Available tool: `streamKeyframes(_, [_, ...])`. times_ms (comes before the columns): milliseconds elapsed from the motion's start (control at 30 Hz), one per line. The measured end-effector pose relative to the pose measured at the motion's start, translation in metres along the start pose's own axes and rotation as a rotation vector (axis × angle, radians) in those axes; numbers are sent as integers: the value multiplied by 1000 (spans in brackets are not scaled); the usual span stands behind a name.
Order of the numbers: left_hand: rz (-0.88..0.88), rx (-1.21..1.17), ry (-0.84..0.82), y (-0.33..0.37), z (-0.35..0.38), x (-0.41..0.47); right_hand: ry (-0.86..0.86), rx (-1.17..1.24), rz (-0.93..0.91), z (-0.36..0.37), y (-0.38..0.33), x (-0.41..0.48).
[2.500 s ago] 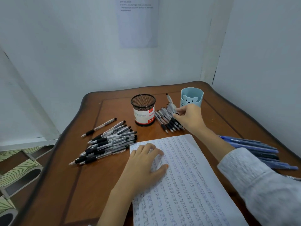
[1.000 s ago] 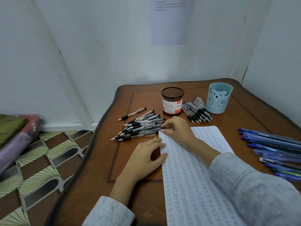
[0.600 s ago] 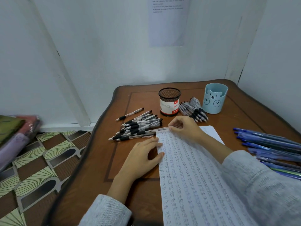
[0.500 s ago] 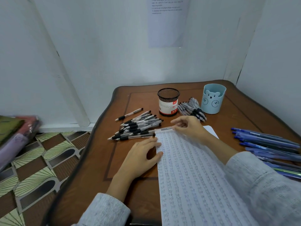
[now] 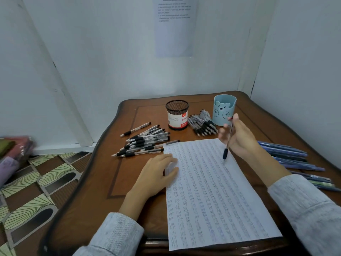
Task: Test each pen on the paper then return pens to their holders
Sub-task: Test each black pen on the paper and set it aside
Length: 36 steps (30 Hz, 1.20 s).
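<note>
Gripped a black-grip ballpoint pen (image 5: 225, 153) in the right hand (image 5: 239, 139), fingers curled round the barrel, tip pointed down over the upper right part of the lined paper (image 5: 212, 196). Could not tell whether the tip touched the sheet. Pinned the paper's left edge with the left hand (image 5: 156, 174), laid palm down, fingers blurred, gripping nothing.

Found the sheet covered nearly edge to edge with rows of small scribbled words, and so judged a great many pens already tried.

Saw nothing rising above the rim of the black mesh holder (image 5: 177, 115) or the blue bear cup (image 5: 224, 111), set near each other at the far end of the wooden table (image 5: 127, 182). Counted three loose groups lying on the wood: a pile of black-grip pens (image 5: 144, 143) just left of the paper's top corner, a second pile (image 5: 202, 124) between the two holders, and a spread of blue pens (image 5: 287, 156) along the right side. Could not tell which of these had been tested.

Judged the testing well along and the returning not begun, with every visible pen yet to go into a holder.

Noted, farther out, a printed notice (image 5: 174, 26) on the wall and patterned floor (image 5: 36, 182) at left.
</note>
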<state>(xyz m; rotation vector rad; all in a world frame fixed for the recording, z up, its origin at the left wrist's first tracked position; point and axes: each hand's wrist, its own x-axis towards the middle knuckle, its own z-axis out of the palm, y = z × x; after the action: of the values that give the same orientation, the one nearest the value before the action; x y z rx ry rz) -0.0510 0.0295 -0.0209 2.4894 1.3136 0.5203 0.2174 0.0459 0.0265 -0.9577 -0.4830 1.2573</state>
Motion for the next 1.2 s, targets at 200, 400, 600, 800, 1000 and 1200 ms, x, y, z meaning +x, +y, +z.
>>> streamKeyframes(200, [79, -45, -18, 36, 15, 7, 3, 122, 107, -17, -15, -14])
streamKeyframes(400, [129, -108, -31, 63, 31, 14, -65, 73, 54, -32, -25, -33])
streamKeyframes(600, [196, -87, -96, 73, 43, 28, -31, -88, 275, -51, -17, -32])
streamKeyframes(800, [227, -46, -90, 73, 51, 36, -70, -26, 243, -62, -7, -32])
streamKeyframes(1000, [244, 15, -120, 71, 54, 38, -39, -372, -52, -57, 9, -25])
streamKeyframes(1200, [261, 9, -113, 65, 55, 41, 7, -790, -269, -50, 20, -22])
